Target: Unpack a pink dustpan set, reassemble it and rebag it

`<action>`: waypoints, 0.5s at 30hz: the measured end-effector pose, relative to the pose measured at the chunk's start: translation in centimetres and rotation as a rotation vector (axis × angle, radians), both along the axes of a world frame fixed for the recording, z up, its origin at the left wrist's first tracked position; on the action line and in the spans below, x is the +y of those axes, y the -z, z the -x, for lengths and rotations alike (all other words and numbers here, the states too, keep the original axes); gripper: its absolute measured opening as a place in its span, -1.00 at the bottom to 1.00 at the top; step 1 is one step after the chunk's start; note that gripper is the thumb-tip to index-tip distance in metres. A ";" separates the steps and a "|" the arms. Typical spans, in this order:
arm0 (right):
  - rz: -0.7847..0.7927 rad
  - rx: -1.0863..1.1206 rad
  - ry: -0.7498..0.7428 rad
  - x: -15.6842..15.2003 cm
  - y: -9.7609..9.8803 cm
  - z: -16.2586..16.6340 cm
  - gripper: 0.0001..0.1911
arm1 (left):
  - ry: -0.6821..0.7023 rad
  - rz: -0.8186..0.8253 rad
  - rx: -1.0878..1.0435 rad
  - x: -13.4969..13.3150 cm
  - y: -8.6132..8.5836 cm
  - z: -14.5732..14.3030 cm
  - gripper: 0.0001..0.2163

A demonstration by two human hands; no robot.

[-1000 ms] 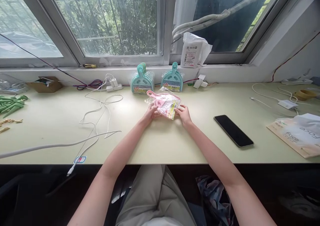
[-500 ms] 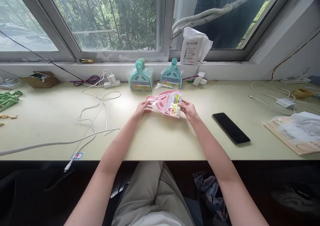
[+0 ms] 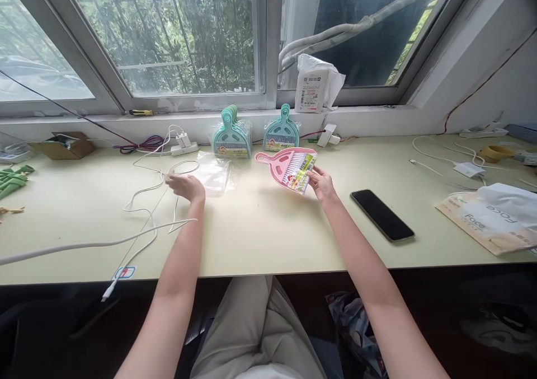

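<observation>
A small pink dustpan-and-brush set point(image 3: 280, 167) with a printed label is tilted above the table, its round handle pointing left. My right hand point(image 3: 321, 184) grips it by the label at its wide end. Away to the left, my left hand point(image 3: 185, 186) holds nothing, fingers stretched out and somewhat apart over the white cables. Just beside it, a clear plastic bag point(image 3: 213, 172) lies on the tabletop, touching or very near the fingers' far side. Behind these stand a row of packed teal dustpan sets point(image 3: 231, 135) and another teal set point(image 3: 282, 131) against the wall.
A black phone point(image 3: 382, 215) lies right of my right forearm. Farther right is a tissue pack point(image 3: 489, 216). White cables point(image 3: 153, 200) tangle across the table's left part. A power strip point(image 3: 184, 148) and a cardboard box point(image 3: 62, 145) sit along the wall.
My left hand has let go of the pink set's handle end and moved left. The clear plastic bag now lies left of the set, which my right hand alone holds, its handle uncovered.
</observation>
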State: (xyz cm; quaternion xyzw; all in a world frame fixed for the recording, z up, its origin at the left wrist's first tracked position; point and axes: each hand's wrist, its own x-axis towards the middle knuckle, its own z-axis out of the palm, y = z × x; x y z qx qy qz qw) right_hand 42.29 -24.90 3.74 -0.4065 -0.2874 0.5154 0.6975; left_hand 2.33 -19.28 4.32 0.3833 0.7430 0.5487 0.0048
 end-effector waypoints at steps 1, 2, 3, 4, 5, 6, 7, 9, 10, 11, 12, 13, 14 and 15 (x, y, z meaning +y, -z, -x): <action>-0.006 0.007 -0.008 0.0 0.0 0.4 -0.65 | -0.005 -0.069 0.005 -0.3 -0.4 -0.6 -0.62; -0.013 0.017 -0.016 -0.1 0.0 0.8 -0.66 | 0.035 -0.122 0.001 -0.6 -0.7 -1.6 -0.60; -0.021 0.029 -0.026 -0.2 0.0 1.4 -0.66 | 0.138 -0.150 -0.016 -0.9 -1.0 -2.9 -0.59; -0.027 0.044 -0.036 -0.3 0.0 2.0 -0.68 | 0.292 -0.161 -0.062 -1.2 -1.2 -4.5 -0.60; -0.032 0.060 -0.047 -0.4 0.1 2.6 -0.69 | 0.491 -0.128 -0.147 -1.6 -1.3 -6.3 -0.63; -0.031 0.072 -0.063 -0.5 0.1 3.3 -0.71 | 0.731 -0.033 -0.273 -2.0 -1.1 -8.1 -0.63; -0.023 0.076 -0.081 -0.6 0.2 3.9 -0.72 | 0.956 0.090 -0.415 -2.5 -0.9 -9.8 -0.59; 0.004 0.046 -0.126 -0.9 0.4 4.9 -0.75 | 1.296 0.242 -0.595 -3.5 -0.2 -12.4 -0.52; 0.018 0.019 -0.150 -1.0 0.5 5.2 -0.76 | 1.374 0.245 -0.631 -4.0 0.2 -13.3 -0.52; 0.032 -0.016 -0.180 -1.0 0.5 5.4 -0.78 | 1.375 0.250 -0.664 -4.3 0.6 -13.8 -0.52; 0.053 -0.063 -0.214 -1.1 0.5 5.5 -0.81 | 1.338 0.244 -0.688 -4.5 0.8 -14.0 -0.51; 0.083 -0.123 -0.252 -1.1 0.4 5.5 -0.84 | 1.274 0.238 -0.705 -4.5 1.0 -13.9 -0.53; 0.120 -0.191 -0.291 -1.2 0.3 5.3 -0.87 | 1.198 0.238 -0.719 -4.4 1.0 -13.7 -0.55; 0.162 -0.261 -0.324 -1.1 0.1 5.0 -0.89 | 1.125 0.238 -0.730 -4.2 0.9 -13.4 -0.59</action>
